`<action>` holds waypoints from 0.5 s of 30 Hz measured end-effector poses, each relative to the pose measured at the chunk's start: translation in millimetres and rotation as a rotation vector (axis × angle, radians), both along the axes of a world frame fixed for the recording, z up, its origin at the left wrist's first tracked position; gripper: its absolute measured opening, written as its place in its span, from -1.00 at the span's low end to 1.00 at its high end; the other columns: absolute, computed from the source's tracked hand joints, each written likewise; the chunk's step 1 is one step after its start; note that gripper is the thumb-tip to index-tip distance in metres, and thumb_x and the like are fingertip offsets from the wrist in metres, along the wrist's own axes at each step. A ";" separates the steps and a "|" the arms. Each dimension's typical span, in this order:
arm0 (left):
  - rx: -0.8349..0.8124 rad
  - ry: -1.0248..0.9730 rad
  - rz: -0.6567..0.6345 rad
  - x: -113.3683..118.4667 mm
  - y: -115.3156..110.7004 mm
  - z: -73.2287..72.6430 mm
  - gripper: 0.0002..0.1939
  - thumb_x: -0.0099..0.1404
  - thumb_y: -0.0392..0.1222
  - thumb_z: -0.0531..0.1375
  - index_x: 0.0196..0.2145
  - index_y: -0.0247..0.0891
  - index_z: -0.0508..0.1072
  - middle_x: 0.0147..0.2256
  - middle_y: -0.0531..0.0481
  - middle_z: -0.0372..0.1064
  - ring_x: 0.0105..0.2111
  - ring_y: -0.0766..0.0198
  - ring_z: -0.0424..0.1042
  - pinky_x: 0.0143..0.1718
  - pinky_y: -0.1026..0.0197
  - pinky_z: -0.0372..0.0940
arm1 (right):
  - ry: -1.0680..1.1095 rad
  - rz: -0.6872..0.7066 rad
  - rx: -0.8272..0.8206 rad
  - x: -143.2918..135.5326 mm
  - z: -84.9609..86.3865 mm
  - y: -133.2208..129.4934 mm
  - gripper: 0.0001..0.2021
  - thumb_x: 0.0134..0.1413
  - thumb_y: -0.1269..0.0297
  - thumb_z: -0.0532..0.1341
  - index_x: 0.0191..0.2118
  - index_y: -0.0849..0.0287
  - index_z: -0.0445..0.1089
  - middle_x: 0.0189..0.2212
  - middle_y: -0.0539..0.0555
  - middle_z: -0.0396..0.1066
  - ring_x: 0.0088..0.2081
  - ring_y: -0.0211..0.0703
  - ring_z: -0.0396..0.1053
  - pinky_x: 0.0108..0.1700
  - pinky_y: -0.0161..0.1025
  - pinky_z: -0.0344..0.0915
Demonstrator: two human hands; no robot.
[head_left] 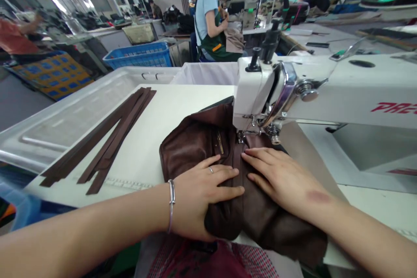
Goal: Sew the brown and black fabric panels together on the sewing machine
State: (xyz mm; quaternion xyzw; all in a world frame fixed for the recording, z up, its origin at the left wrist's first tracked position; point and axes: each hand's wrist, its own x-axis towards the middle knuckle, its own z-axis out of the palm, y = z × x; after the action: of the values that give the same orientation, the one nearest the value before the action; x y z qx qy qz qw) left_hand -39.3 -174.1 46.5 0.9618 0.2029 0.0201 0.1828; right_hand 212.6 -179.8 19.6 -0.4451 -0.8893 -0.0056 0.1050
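Note:
Dark brown leather (185,145) with a short zipper (220,142) lies under the needle area of a white sewing machine (345,91). A strip with a seam runs from the presser foot (241,137) towards me. My left hand (203,193), with a ring and a bracelet, rests on the leather left of the seam, fingers spread. Just right of the seam, my right hand (276,173) lies on the leather close below the presser foot, its fingers stretched out and slightly apart. The underside of the leather is hidden.
Several brown strips (112,139) lie on the white table (169,95) at the left, near a printed ruler scale (127,183). Behind are a translucent tray (74,108) and a blue basket (140,55). A seated person (208,17) holds cloth beyond the machine.

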 end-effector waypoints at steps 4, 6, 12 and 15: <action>0.001 -0.016 0.003 0.3 -0.2 -2.0 -0.11 -0.09 0.17 0.32 0.18 -0.15 0.24 0.22 -0.21 0.10 0.20 -0.04 0.14 0.30 -0.18 -0.27 | 0.022 0.031 -0.008 1.0 -3.0 -10.0 -0.67 0.25 0.27 0.08 0.10 0.08 0.34 0.01 0.11 0.37 0.02 -0.02 0.29 0.03 0.03 0.30; 0.003 -0.022 -0.001 0.4 0.1 -3.2 -0.13 -0.06 0.17 0.30 0.18 -0.16 0.23 0.22 -0.23 0.11 0.20 -0.04 0.14 0.30 -0.19 -0.27 | 0.036 0.036 -0.008 0.2 0.9 -17.0 -0.67 0.25 0.29 0.07 0.10 0.08 0.34 0.00 0.11 0.38 0.00 -0.01 0.30 0.02 0.03 0.31; 0.007 -0.049 -0.003 1.6 5.0 -5.5 -0.18 0.03 0.23 0.22 0.19 -0.18 0.23 0.22 -0.25 0.11 0.20 -0.04 0.14 0.30 -0.19 -0.27 | 0.012 0.027 -0.026 -1.8 2.8 -18.7 -0.66 0.25 0.30 0.05 0.10 0.12 0.33 0.01 0.12 0.36 -0.01 0.01 0.29 0.00 0.05 0.31; 0.018 -0.060 -0.003 2.8 10.0 -5.6 -0.18 0.03 0.22 0.21 0.19 -0.20 0.23 0.22 -0.27 0.11 0.20 -0.05 0.14 0.30 -0.19 -0.25 | 0.016 0.033 -0.015 -1.8 2.4 -15.6 -0.67 0.26 0.29 0.02 0.08 0.15 0.35 0.00 0.11 0.37 -0.02 0.01 0.29 0.01 0.05 0.30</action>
State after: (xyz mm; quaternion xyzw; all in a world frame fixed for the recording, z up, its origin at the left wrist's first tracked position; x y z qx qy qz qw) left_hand -36.5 -164.2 40.9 0.9626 0.1959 0.0503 0.1801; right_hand 210.8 -195.3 22.0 -0.4311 -0.8957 0.0065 0.1089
